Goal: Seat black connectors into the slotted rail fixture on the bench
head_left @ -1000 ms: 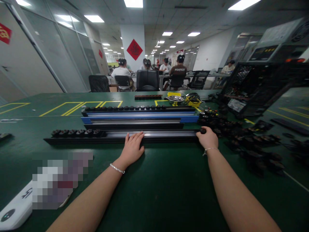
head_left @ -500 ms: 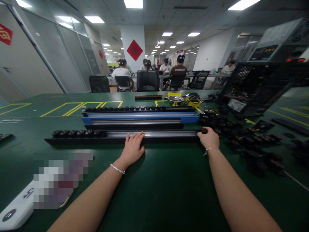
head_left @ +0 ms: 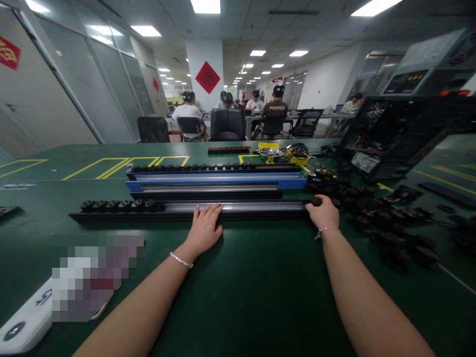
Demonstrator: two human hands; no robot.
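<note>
A long black track with a shiny metal strip [head_left: 256, 208] lies crosswise in front of me. Several black blocks [head_left: 121, 206] sit in a row on its left part. My left hand [head_left: 204, 227] rests flat on the middle of the track, fingers stretched out over the strip. At the track's right end my right hand [head_left: 324, 213] is closed on a small black block [head_left: 317, 202], mostly hidden by the fingers. Behind lie a blue track [head_left: 293, 184] and another black track carrying blocks [head_left: 193, 168].
Loose black parts [head_left: 405, 218] are heaped to the right, before an opened computer case [head_left: 394, 129]. A metal bowl [head_left: 270, 152] stands farther back beside yellow items. A white device [head_left: 28, 317], partly pixelated, lies front left on the green table [head_left: 241, 297]. People sit beyond.
My right hand has shifted very slightly to the right with the small black block. The left hand stays where it was on the track.
</note>
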